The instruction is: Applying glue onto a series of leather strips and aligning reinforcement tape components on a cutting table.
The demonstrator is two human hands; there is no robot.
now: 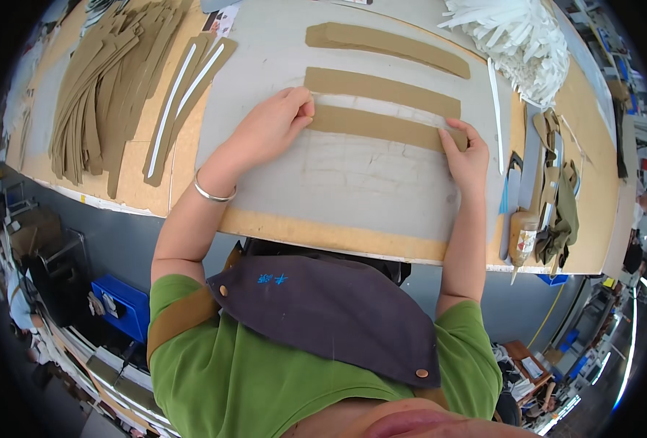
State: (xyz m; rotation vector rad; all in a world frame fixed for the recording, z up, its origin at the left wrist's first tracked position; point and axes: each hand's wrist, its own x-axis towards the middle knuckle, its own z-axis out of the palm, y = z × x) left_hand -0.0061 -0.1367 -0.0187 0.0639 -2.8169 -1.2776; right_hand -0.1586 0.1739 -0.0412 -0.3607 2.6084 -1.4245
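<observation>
A khaki fabric strip (375, 127) lies crosswise on the grey mat (350, 186), nearest to me of several such pieces. My left hand (282, 117) has its thumb and fingers closed at the left end of this strip. At the other end, my right hand (468, 148) grips the strip's corner between thumb and fingers. A second khaki strip (381, 90) lies just beyond, nearly parallel. Farther off is a thicker khaki piece (386, 48), apparently a small stack. One narrow white strip (496, 115) rests to the right of my right hand.
At left is a heap of khaki strips (104, 87), beside two khaki pieces with white strips (173, 104). A white strip bundle (515, 49) sits at far right. A squeeze bottle (522, 238), scissors (515, 164) and fabric scraps (561, 213) occupy the table's right side.
</observation>
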